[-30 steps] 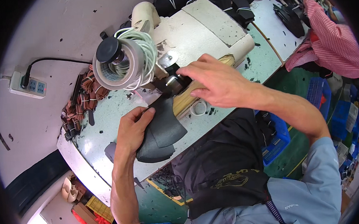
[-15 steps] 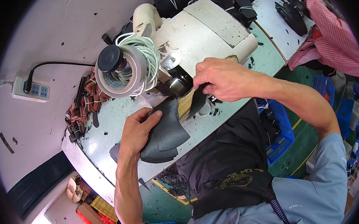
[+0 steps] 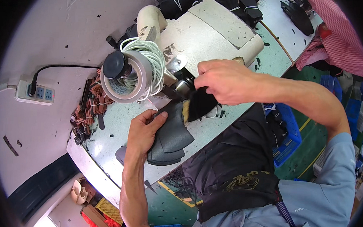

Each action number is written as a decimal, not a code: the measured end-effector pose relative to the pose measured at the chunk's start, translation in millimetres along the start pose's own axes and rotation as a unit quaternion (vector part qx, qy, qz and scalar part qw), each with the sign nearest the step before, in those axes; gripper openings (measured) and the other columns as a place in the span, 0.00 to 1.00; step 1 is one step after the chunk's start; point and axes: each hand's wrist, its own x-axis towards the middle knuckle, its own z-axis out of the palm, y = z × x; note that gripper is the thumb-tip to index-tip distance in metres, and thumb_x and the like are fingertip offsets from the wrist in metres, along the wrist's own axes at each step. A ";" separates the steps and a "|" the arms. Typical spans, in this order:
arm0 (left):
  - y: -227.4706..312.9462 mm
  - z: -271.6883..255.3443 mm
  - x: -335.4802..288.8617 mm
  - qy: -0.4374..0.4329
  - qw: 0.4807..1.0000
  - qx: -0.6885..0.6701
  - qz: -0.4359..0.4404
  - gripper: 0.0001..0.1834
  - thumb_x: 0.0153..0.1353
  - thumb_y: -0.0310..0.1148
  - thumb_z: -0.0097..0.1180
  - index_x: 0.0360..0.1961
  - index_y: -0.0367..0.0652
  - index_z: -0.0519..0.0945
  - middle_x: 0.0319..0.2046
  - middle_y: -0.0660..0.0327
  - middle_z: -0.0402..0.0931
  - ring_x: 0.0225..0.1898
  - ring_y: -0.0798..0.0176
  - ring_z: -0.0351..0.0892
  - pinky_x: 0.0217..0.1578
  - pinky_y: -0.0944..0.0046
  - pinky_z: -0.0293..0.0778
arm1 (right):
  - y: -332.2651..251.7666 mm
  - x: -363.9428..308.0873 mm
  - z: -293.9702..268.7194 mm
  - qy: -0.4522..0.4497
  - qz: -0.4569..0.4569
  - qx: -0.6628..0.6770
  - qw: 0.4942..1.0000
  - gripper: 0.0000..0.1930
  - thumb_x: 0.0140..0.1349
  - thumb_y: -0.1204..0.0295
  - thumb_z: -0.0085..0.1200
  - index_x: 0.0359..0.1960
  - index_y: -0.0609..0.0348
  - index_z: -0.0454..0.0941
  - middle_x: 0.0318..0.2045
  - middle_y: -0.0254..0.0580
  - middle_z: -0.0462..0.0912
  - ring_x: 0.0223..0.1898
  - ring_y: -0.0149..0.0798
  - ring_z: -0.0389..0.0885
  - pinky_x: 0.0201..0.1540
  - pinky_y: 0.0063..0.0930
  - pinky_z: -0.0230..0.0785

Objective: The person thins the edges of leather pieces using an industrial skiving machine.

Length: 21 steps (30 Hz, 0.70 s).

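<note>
Dark-grey sheets [image 3: 172, 132], pinched in the left hand [image 3: 144, 131] at seven o'clock from the white machine [image 3: 210, 34], look light and bendy, best held near an edge. The right hand [image 3: 225, 82] pinches a black piece [image 3: 201, 106], probably soft, its grip partly hidden.

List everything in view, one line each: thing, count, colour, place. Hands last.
machine: 1, cream, on the table
table: 1, pale green, under the machine
cable coil: 1, whitish, at the machine's near end
black bundles: several, black, behind the machine
brown bundles: several, brown, table's left side
power strip: 1, white, far left
checked cloth: 1, red and white, upper right
blue basket: 1, blue, right of the apron
yellow basket: 1, yellow, lower left
apron: 1, black, on the person
dark grey pieces: several, dark grey, in the left hand
black piece: 1, black, in the right hand
left hand: 1, bare, centre
right hand: 1, bare, beside the machine
</note>
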 end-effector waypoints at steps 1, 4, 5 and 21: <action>0.5 -0.5 -1.5 0.007 1.000 -0.003 -0.006 0.13 0.62 0.32 0.62 0.44 0.34 0.81 0.31 0.65 0.79 0.30 0.76 0.74 0.31 0.74 0.69 | -0.1 1.2 -7.8 -0.064 0.004 0.038 0.997 0.12 0.48 0.81 0.57 0.37 0.58 0.80 0.37 0.49 0.74 0.43 0.51 0.74 0.45 0.39 0.68; 13.8 14.1 2.7 0.027 0.999 0.022 -0.002 0.13 0.62 0.31 0.62 0.44 0.33 0.81 0.31 0.65 0.79 0.30 0.75 0.74 0.32 0.73 0.70 | 11.9 8.6 -15.7 -0.082 -0.040 0.071 0.993 0.14 0.48 0.82 0.55 0.38 0.56 0.81 0.38 0.48 0.75 0.49 0.52 0.73 0.48 0.40 0.67; 13.3 13.8 3.0 0.026 0.999 0.024 0.001 0.13 0.62 0.31 0.62 0.44 0.33 0.81 0.31 0.65 0.79 0.30 0.75 0.74 0.32 0.73 0.70 | 15.4 9.9 -14.3 -0.071 -0.081 0.074 0.991 0.14 0.47 0.82 0.55 0.38 0.57 0.81 0.38 0.47 0.75 0.50 0.52 0.72 0.49 0.40 0.67; 4.8 13.4 1.5 -0.022 0.997 -0.051 0.049 0.13 0.62 0.31 0.61 0.42 0.32 0.82 0.31 0.63 0.81 0.29 0.76 0.76 0.29 0.75 0.72 | 4.0 7.1 12.1 0.044 -0.065 -0.003 0.997 0.11 0.49 0.82 0.56 0.37 0.64 0.76 0.42 0.56 0.73 0.47 0.54 0.73 0.51 0.41 0.65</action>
